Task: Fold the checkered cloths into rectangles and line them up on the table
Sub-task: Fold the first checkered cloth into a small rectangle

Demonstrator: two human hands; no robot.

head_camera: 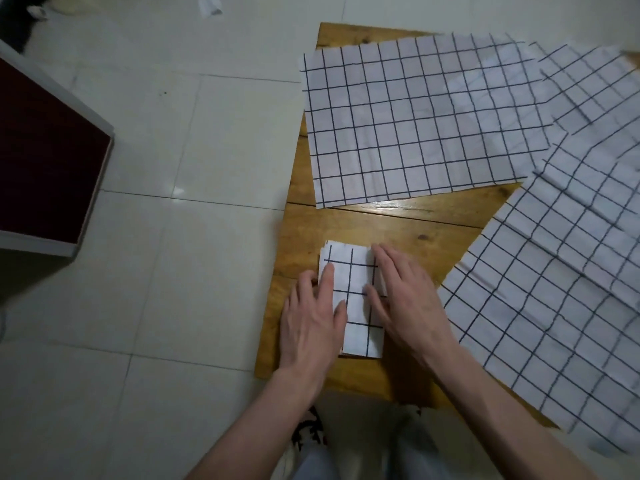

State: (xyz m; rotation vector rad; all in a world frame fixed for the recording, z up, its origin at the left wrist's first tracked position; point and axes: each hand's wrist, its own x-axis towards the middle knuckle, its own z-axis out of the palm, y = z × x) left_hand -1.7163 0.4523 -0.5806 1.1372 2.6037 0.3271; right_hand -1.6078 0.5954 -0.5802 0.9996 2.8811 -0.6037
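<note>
item: folded checkered cloth point(353, 299) on wooden table point(398, 226) | left hand point(311, 317), right hand point(405, 299): fingers flat, pressing | advice: crease edges evenly, keep corners square

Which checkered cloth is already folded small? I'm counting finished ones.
The folded cloth under both hands near the table's front edge. The cloth at the back and the one on the right lie spread open.

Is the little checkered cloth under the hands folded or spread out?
Folded: the small checkered cloth is a compact layered rectangle, both hands pressing it flat.
</note>
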